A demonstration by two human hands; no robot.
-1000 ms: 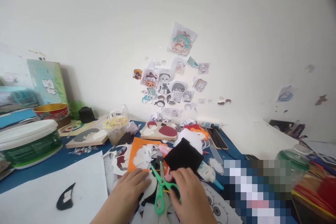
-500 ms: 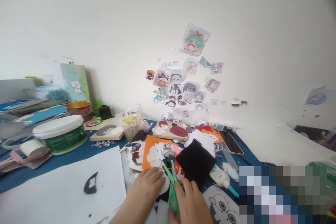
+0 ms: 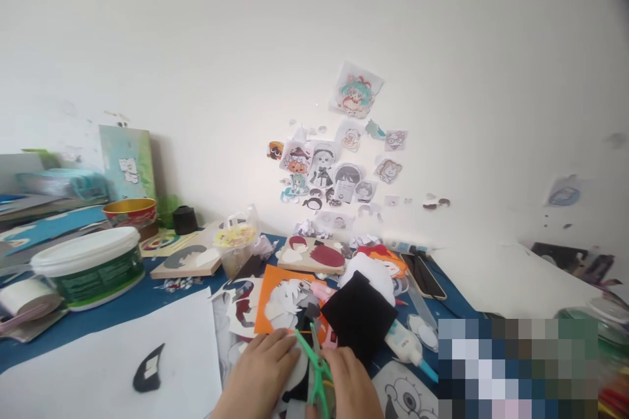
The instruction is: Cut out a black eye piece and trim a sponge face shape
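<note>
Head view. Blue bench (image 3: 152, 296) beneath and around both hands, crowded with paper and craft materials, against a pale wall (image 3: 196, 46). Right hand (image 3: 351, 383) closed around green scissors (image 3: 319, 373), blades slightly parted and pointing away from the wearer, between the two hands. Left hand (image 3: 270, 370) palm down just beside the scissors, fingers over paper pieces; whether grasping or merely resting, impossible to tell. Directly beyond the fingers, an orange sheet (image 3: 262, 311) under cut white and grey scraps; beyond the right hand, a black sheet (image 3: 361, 321), with a glue bottle (image 3: 403, 342) farther right. Beside the right hand, a cartoon-face drawing (image 3: 410, 399). Left of the left hand, a large white sheet (image 3: 73, 380) bearing a black cut-out (image 3: 143, 378); behind that sheet, a green tub (image 3: 95, 278) with white lid. At the far edge, ahead of the hands, a wooden board (image 3: 312, 262) with red shapes and, to its right, a phone (image 3: 426, 276). On the wall above, clustered paper drawings (image 3: 354, 93).
</note>
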